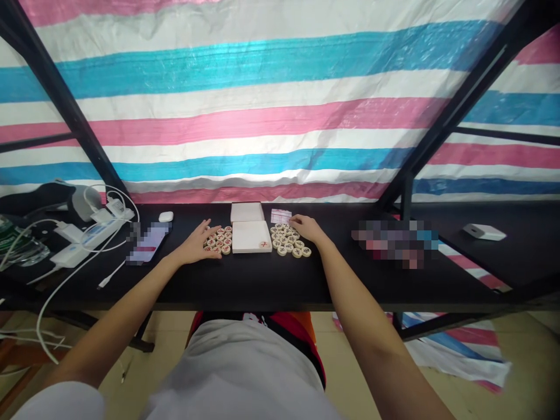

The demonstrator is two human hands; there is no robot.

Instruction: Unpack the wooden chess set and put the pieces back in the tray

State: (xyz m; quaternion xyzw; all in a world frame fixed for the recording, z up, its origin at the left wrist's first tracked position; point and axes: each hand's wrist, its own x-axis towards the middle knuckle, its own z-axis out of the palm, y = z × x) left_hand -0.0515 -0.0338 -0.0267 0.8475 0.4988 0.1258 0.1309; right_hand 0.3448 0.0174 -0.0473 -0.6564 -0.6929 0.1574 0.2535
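Note:
A white open box [250, 234] lies in the middle of the black table, its lid [246, 212] folded back behind it. Inside, at the near right corner, is one red-marked Chinese chess piece [264, 244]. My left hand [196, 244] rests beside a group of red-marked pieces [220, 237] left of the box, fingers spread around its outer side. On the box's right lie several dark-marked chess pieces [289, 238]. My right hand [307, 227] is at their far right edge with fingers curled together; whatever is under the fingertips is hidden.
Behind the dark-marked pieces lies a small printed paper [280, 216]. To the left are a phone [151, 242], a white earbud case [166, 217] and a power strip [87, 242] with cables. A blurred item [394, 239] and a white charger [483, 232] sit right. Striped sheeting [262, 122] hangs behind.

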